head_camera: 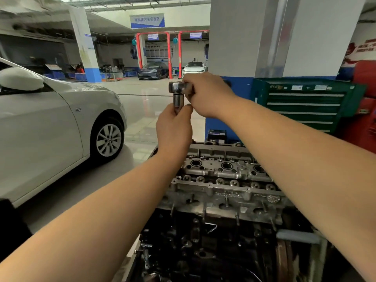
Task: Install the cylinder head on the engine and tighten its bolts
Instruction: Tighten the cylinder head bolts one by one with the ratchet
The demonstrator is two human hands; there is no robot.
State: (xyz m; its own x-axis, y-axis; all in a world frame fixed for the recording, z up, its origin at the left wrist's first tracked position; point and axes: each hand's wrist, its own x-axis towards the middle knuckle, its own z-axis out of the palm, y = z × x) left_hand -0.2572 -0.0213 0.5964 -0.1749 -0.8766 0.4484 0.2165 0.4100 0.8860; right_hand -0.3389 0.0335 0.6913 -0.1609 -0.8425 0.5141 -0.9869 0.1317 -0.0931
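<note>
Hands are being held up together in front of the person, above the far end of the engine. The right hand is gripping the head of a chrome ratchet, its fingers curling over the top so the handle is hidden. The left hand is pinching the lower part of a socket that is hanging from the ratchet head, thumb and fingers closing around it.

Below the forearms, the cylinder head is sitting on top of the engine block, its round bores and valve-gear pockets facing up; whether its bolts are in place cannot be told.

To the left, a white car is standing on the glossy floor. A green tool cabinet is standing behind the engine to the right, beside a white and blue pillar. Two more cars are parked far back under red lift posts.
</note>
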